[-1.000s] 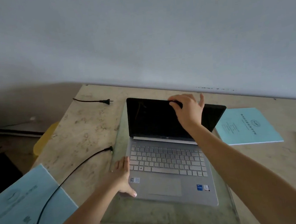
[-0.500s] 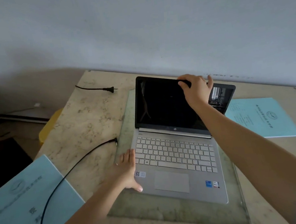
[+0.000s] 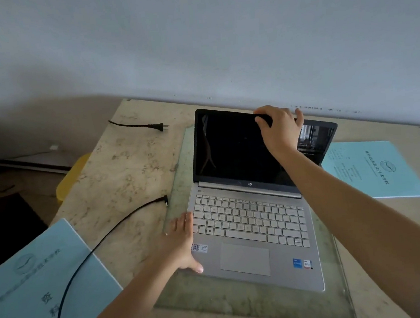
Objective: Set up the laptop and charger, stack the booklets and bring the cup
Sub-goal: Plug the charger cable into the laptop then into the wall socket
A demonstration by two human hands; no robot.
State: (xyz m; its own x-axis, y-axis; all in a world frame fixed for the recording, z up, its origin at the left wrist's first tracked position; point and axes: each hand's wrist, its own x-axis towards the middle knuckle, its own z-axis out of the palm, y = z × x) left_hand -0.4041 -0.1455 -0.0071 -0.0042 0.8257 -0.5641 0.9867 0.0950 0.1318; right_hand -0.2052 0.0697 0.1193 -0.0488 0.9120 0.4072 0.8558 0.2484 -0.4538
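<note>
Silver HP laptop [image 3: 251, 221] lying open on a glass pad [image 3: 243, 307] at the middle of the marble-patterned table [image 3: 123, 172], screen dark and raised nearly upright. Right hand [image 3: 279, 129] closed over the top edge of the lid, at about 12 o'clock from the keyboard, fingers [image 3: 261, 119] curled over the front of the bezel. Left hand [image 3: 180, 243] spread flat and open against the laptop's left front corner, at about 8 o'clock, thumb resting on the palm rest just beside a small sticker. Black charger cable [image 3: 92, 252] trailing from 7 o'clock up to its barrel tip [image 3: 165, 200], which lies near the laptop's left side but apart from it. Mains plug [image 3: 158, 126] at 10 o'clock, loose on the table. One light blue booklet [image 3: 36, 285] at 8 o'clock under the cable; another blue booklet [image 3: 374, 168] at 2 o'clock, just right of the screen. Yellow object [image 3: 71, 180] past the table's left edge, possibly a stool or lid.
</note>
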